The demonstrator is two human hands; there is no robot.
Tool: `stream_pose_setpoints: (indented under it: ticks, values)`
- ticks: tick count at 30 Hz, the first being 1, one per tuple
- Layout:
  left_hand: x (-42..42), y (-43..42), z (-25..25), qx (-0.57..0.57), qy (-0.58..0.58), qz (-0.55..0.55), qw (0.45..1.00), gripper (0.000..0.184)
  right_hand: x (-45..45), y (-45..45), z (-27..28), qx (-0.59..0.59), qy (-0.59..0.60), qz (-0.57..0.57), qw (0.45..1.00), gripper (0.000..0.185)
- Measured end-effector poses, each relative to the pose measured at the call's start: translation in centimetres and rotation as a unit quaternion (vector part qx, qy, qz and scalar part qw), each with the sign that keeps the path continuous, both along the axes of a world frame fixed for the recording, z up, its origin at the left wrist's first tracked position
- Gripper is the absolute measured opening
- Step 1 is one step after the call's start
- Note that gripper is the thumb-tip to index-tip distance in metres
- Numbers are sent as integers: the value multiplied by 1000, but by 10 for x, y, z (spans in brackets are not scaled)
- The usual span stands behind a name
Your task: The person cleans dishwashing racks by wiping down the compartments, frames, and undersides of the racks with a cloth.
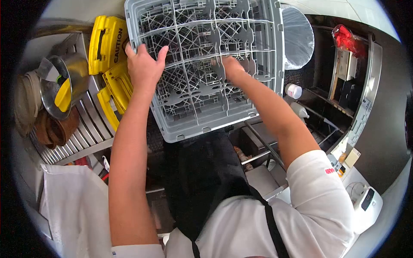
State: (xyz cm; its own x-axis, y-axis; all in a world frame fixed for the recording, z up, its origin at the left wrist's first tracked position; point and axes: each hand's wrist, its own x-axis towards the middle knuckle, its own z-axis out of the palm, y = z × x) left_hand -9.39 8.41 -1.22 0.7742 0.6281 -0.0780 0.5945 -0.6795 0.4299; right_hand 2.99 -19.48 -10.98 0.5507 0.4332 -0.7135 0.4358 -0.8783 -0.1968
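Tight work area, slatted metal shelf (88,118) on the left, dark wall (376,99) on the right. Left hand (145,64) closed on the left rim of a grey dishwasher rack (189,130), thumb spread on the inner side. Right hand (235,69) inside the rack among the dividers, fingers curled and partly behind a wavy grey strip; can't tell if it grips anything. Rack sits right in front of the person, slightly skewed, open lattice base and compartment grid showing. Black apron (195,172) just below, over a white short-sleeved shirt (320,185). Left of rack: yellow CAUTION sign (112,47), more yellow plastic just under it. Further left, metal bowl (79,79) lying tipped with a yellow item (63,96) in it, brown bowls (60,127) below. White cloth (75,202) at lower left. Right of rack: round thing in clear plastic wrap (297,41) behind the rim, small white tub (294,91) lower down. Farther right, red item in a clear bag (344,38), upper; white device with dark panel (370,210), lower.
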Motion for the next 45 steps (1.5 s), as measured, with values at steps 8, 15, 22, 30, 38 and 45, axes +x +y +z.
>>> stream_pose_setpoints:
  ticks: [8,15,22,30,38,45]
  values:
    - [-1,2,-7,20,-10,6,1000,70,7,-11,26,-48,-158,53,985,25]
    - [1,1,-6,20,-14,1,1000,73,-17,-6,-18,-10,-98,58,993,22]
    - [3,0,5,-1,12,5,1000,66,3,-2,87,-21,-13,213,977,19]
    - [1,5,0,-33,31,25,999,64,-2,-45,115,-155,-134,545,813,26]
    - [-5,0,-3,-34,32,34,998,60,37,-29,39,-143,-62,489,858,15]
    - [-6,2,-5,-41,27,31,998,59,37,-40,115,-19,-97,594,798,13]
